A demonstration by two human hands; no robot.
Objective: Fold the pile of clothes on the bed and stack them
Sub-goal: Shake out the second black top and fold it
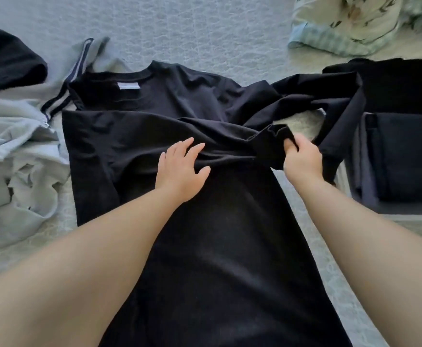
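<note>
Black cotton T-shirt (169, 136) lies flat on the pale bed (204, 26), collar away. Right hand (302, 161) pinches its bunched right sleeve; left hand (179, 171), fingers spread, presses mid-chest just beside. Folded dark stack (405, 156) sits right.

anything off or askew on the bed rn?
Nothing damaged or spilled. The black T-shirt is bunched mid-fold: the right hand grips a gathered edge while the left hand presses flat on it, and one sleeve drapes over the folded dark stack. The light grey zip garment lies crumpled, unfolded.
</note>
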